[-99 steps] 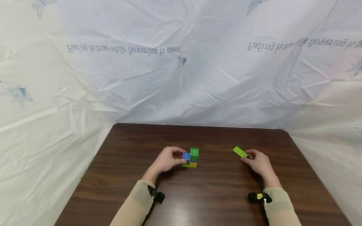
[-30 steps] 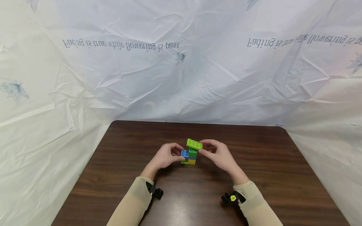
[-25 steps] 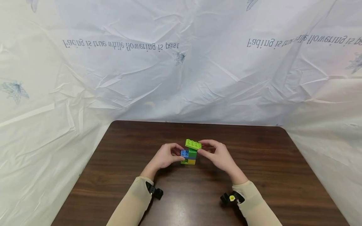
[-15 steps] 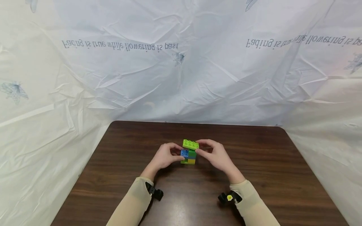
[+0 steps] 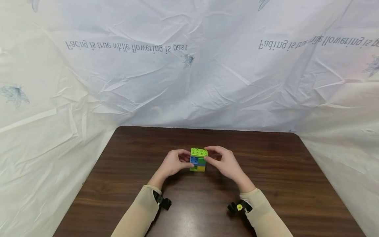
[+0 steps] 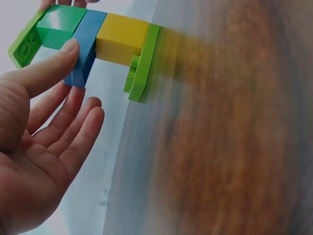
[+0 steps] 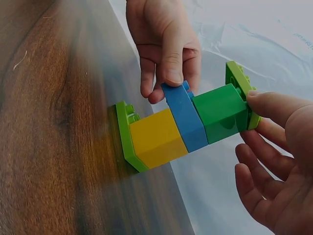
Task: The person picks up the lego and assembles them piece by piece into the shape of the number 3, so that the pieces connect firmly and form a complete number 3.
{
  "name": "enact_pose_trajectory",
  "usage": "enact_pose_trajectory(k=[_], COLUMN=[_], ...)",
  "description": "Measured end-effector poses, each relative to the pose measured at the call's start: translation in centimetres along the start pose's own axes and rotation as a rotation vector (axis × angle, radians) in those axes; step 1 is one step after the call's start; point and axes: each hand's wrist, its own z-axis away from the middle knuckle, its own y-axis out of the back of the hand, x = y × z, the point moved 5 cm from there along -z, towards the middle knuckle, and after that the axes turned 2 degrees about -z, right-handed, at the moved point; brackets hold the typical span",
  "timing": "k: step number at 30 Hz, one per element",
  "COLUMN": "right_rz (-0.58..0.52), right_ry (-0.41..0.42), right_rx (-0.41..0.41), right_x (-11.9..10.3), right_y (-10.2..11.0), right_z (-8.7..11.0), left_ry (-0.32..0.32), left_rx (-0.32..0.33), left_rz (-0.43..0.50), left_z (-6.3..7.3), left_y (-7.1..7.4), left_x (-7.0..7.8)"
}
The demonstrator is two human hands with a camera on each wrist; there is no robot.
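A small tower of toy building bricks stands on the table. At its base lies a lime green plate (image 7: 126,142), with a yellow brick (image 7: 156,137) over it, then a flat blue plate (image 7: 186,115) and a green brick (image 7: 220,112). My left hand (image 5: 174,164) pinches the blue plate between thumb and fingers where it juts out to the left. With thumb and fingertips, my right hand (image 5: 226,161) pinches the right end of another lime green plate (image 5: 199,152). That plate lies across the top of the green brick and overhangs toward the left hand.
The dark wood-grain table (image 5: 266,158) reaches back to a pale printed sheet (image 5: 189,92) hanging behind it. Black camera straps (image 5: 161,200) sit at both wrists over beige sleeves.
My right hand has carried the lime green plate left from the table's right side to the tower's top. It has turned from slanted to lined up. The left hand keeps its grip.
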Motion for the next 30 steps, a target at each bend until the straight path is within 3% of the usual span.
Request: enact_pose_trajectory(k=[19, 30], right_rz=[0.028, 0.034], right_ry=[0.006, 0.017], right_rx=[-0.029, -0.032], right_x=[-0.47, -0.18], right_y=[0.05, -0.05], right_z=[0.05, 0.00], left_ry=[0.001, 0.008], left_rx=[-0.031, -0.042], left_rz=[0.041, 0.017], left_z=[0.17, 0.22], left_y=[0.44, 0.39], left_x=[0.14, 0.03])
